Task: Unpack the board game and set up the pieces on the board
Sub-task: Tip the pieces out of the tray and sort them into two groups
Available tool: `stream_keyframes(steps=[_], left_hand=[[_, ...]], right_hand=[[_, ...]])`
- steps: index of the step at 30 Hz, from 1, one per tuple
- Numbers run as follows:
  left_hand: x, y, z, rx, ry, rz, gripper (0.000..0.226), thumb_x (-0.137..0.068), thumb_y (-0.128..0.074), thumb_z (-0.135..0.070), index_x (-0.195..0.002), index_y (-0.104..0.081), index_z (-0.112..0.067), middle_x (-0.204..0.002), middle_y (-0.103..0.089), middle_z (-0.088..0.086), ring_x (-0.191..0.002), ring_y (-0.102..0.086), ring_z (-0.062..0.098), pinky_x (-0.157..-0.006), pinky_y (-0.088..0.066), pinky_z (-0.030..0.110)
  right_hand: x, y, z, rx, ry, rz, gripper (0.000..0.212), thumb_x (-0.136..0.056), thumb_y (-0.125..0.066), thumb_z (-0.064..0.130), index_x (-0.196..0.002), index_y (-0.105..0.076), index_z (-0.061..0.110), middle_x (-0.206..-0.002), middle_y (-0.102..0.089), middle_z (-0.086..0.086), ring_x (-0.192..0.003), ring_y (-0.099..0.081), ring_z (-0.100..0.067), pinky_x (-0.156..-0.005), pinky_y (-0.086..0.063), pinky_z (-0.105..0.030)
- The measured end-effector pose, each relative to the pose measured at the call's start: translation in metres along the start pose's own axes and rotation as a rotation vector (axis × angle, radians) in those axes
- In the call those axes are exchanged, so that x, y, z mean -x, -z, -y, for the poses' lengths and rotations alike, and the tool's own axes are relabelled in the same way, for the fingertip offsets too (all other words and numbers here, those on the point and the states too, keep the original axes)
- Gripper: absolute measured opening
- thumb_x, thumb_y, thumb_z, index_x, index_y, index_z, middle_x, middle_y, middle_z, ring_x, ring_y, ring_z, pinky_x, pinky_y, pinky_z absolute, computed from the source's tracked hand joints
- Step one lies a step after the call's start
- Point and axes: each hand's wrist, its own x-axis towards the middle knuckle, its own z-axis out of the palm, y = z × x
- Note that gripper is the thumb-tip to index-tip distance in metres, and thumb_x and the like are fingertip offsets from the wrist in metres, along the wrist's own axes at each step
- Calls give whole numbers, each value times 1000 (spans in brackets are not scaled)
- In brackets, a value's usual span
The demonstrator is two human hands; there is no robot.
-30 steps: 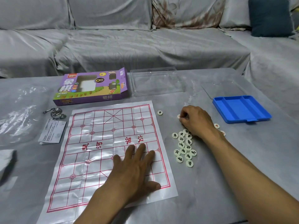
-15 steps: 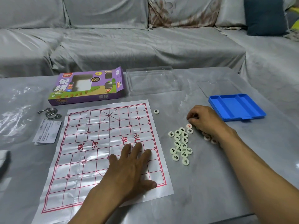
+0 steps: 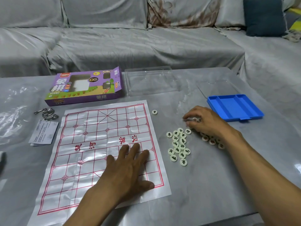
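Sorting stage: left hand (image 3: 128, 167) presses flat on the board (image 3: 91, 144) while right hand (image 3: 205, 123) beside it pinches 1 red piece (image 3: 194, 119), which next needs carrying onto a board line crossing.

Just one head cam here, looking forward and down over the table (image 3: 211, 185) from close up. It's also catching the sofa (image 3: 130, 46) sitting behind the table.

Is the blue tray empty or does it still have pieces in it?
Empty: the blue tray shows only bare compartments.
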Motion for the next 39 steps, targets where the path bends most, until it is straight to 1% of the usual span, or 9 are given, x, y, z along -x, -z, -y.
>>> stream_keyframes(steps=[5, 8, 12, 16, 19, 26, 33, 36, 39], left_hand=[[0, -1, 1, -14, -3, 2, 92, -65, -26, -87, -143, -8, -42, -157, -2, -9, -145, -4, 24, -109, -29, 49], [0, -2, 1, -12, -3, -1, 85, -76, -39, -81, -144, -8, -41, -157, 0, -11, -145, -3, 23, -110, -28, 48], [0, -2, 1, -5, -11, -17, 82, -80, -44, -77, -144, -9, -41, -157, 1, -12, -145, -3, 22, -110, -28, 48], [0, -4, 1, -15, -8, -10, 83, -81, -43, -77, -146, -7, -40, -158, 2, -7, -145, -2, 25, -110, -27, 50], [0, -3, 1, -20, -6, 10, 84, -82, -43, -76, -147, -4, -39, -159, 6, -7, -146, 2, 26, -112, -24, 51], [0, -3, 2, -4, -11, 21, 84, -82, -42, -76, -147, -5, -38, -159, 6, -8, -146, 2, 26, -112, -22, 53], [-1, -2, 2, -6, -8, 49, 85, -82, -44, -75, -148, -6, -38, -159, 4, -6, -146, 2, 27, -112, -23, 54], [0, -1, 1, -10, -8, 45, 83, -81, -45, -76, -146, -10, -38, -158, 0, -7, -145, -2, 27, -110, -26, 52], [-1, 1, 0, -2, -8, 46, 83, -81, -46, -75, -146, -11, -38, -157, -1, -8, -145, -3, 26, -110, -26, 52]], right_hand=[[-1, 1, 6, 99, -50, 12, 17, -85, -65, 15, -80, -70, 31, -106, -60, 11, -102, -53, -12, -88, -47, -34], [-1, 4, 7, 190, -183, -26, 23, -83, -59, 10, -73, -64, 30, -101, -61, 6, -103, -55, -20, -90, -48, -43], [-11, -13, 31, 162, -79, -120, 27, -91, -51, 18, -115, -63, 21, -123, -59, -2, -114, -52, -26, -96, -43, -45], [-21, -39, 67, 129, 141, -44, 44, -100, -41, 21, -144, -39, 20, -150, -38, 1, -130, -41, -27, -104, -37, -45], [-32, -56, 89, 168, 130, 84, 50, -104, -33, 26, -152, -21, 23, -161, -17, 5, -145, -20, -23, -113, -26, -48], [-31, -53, 81, 160, 150, -60, 24, -95, -49, 11, -111, -67, 15, -117, -59, 1, -105, -54, -22, -87, -47, -37], [-4, -22, 63, 56, 79, 56, 14, -88, -59, 22, -90, -73, 21, -93, -68, 7, -88, -62, -13, -78, -51, -32], [8, -19, 49, -104, 22, -110, 24, -93, -57, 35, -111, -68, 23, -116, -64, 7, -109, -56, -16, -88, -42, -28], [33, -34, 49, -106, -79, -145, 66, -87, -52, 64, -144, -39, 34, -156, -30, 5, -143, -26, -21, -112, -27, -35]])
